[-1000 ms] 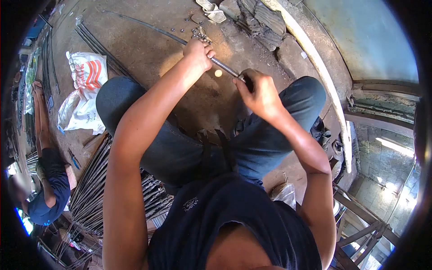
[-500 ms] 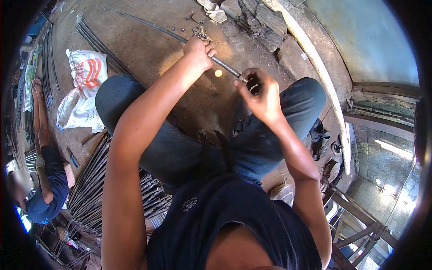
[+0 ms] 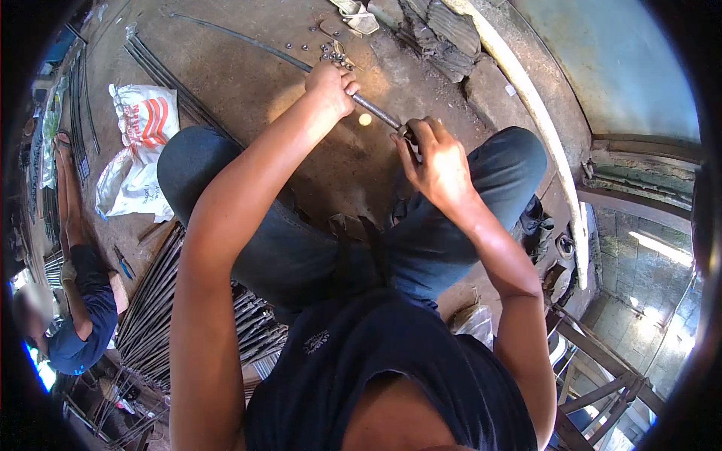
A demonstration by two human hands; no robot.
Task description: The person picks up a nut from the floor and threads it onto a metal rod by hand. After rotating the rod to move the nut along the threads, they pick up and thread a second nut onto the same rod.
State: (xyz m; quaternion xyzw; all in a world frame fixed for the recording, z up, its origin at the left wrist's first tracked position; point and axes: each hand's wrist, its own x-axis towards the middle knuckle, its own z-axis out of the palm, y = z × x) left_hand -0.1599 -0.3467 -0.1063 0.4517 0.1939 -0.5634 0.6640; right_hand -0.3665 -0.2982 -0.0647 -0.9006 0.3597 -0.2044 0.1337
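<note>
A long dark metal rod (image 3: 256, 43) runs from the upper left down to the right, with a threaded end (image 3: 378, 112). My left hand (image 3: 331, 84) is wrapped round it just behind the threads. At the rod's tip, my right hand (image 3: 430, 152) has its thumb and fingers closed on a small nut (image 3: 404, 132), partly hidden by the fingers. Several loose nuts (image 3: 329, 55) lie on the ground just beyond my left hand.
A white sack (image 3: 147, 124) lies left of my knee, near a bundle of rods (image 3: 150, 308). At the far left sits another person (image 3: 83, 323). A pale curved pole (image 3: 538, 113) arcs along the right. A sandal (image 3: 356, 16) lies at the top.
The fingers of my right hand have turned and drawn together around the nut at the rod's tip. My left hand keeps its hold on the rod, almost unmoved.
</note>
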